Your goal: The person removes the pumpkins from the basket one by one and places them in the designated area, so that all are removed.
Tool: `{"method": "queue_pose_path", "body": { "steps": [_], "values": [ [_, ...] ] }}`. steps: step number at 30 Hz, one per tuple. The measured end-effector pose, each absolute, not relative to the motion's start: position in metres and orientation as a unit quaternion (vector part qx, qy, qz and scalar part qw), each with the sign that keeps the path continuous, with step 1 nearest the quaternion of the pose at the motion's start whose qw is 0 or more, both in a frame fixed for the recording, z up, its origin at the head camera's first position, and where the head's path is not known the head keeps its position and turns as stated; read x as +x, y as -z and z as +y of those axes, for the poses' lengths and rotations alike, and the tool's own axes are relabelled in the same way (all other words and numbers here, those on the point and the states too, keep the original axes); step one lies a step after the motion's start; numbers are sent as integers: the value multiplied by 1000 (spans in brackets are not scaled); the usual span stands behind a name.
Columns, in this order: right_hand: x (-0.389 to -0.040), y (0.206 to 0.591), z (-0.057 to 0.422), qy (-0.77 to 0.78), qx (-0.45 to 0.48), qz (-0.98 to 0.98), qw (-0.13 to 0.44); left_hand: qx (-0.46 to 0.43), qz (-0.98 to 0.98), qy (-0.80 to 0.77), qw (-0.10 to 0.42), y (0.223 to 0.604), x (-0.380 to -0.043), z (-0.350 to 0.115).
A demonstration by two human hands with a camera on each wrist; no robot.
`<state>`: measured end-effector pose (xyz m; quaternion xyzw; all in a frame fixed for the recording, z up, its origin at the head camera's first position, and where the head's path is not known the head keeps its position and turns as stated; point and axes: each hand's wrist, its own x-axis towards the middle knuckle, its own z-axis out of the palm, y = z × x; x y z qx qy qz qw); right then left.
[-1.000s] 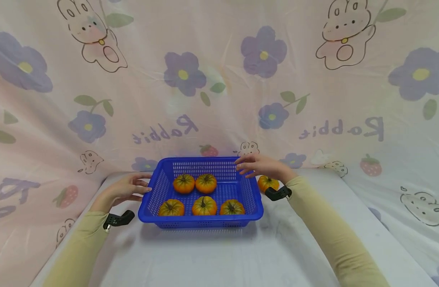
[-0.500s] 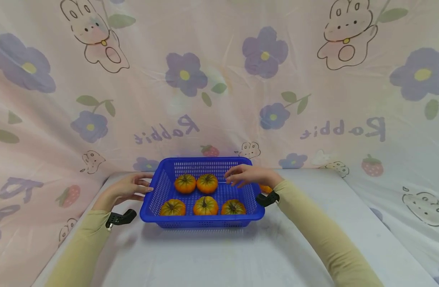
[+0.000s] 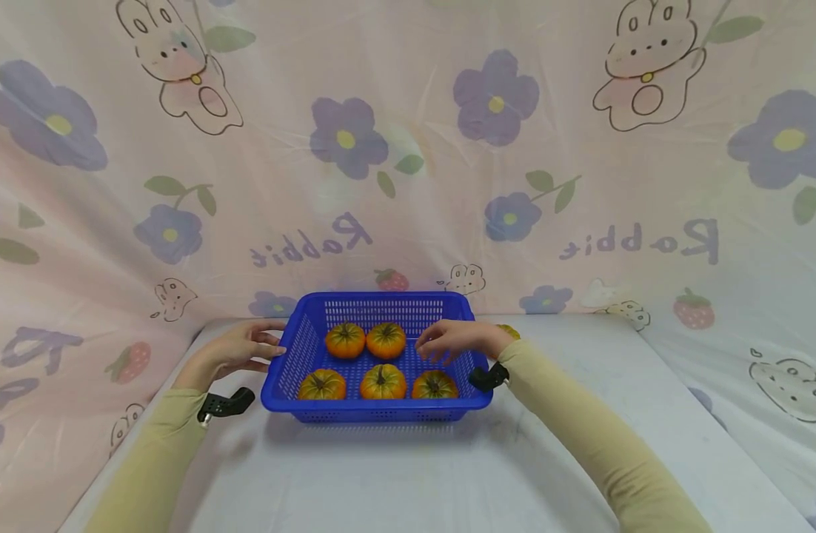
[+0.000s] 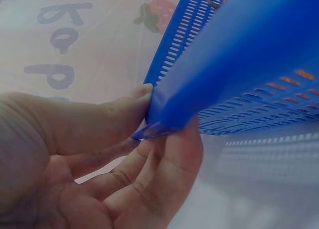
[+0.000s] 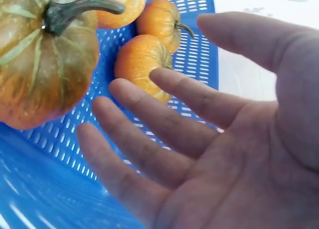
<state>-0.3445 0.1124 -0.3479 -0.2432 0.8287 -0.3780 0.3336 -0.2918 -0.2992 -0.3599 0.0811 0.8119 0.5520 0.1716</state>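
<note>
Centre of the table, close to the patterned backdrop, sits the blue basket, a slotted plastic tray with five small pumpkins inside: two in the far row, three along the near wall. Over the right end of the tray hovers the right hand, fingers spread and relaxed, holding nothing; the wrist view shows the open palm above the slotted floor, with one large pumpkin right beside the fingertips and more orange ones beyond. That hand is above the near-right pumpkin and not visibly touching it. Behind the right wrist, outside the basket on the table, a sixth pumpkin peeks out, mostly hidden by the hand and sleeve. On the other side, the left hand is at the basket's left rim, and the wrist camera settles it: thumb on top, fingers underneath, pinching the edge of the blue wall. Both arms wear pale yellow sleeves, each with a black camera mount at the wrist. Around everything hangs a pink sheet printed with purple flowers, rabbits and strawberries, draping down to the table's far edge just behind the basket
</note>
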Motion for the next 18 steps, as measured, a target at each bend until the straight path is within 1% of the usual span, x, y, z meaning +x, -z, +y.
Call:
{"method": "queue_pose_path", "body": {
  "steps": [9, 18],
  "values": [
    [-341, 351, 107, 326, -239, 846, 347, 80, 812, -553, 170, 360, -291, -299],
    [-341, 353, 106, 320, -219, 848, 360, 80, 811, -555, 167, 361, -292, -300]
  ]
}}
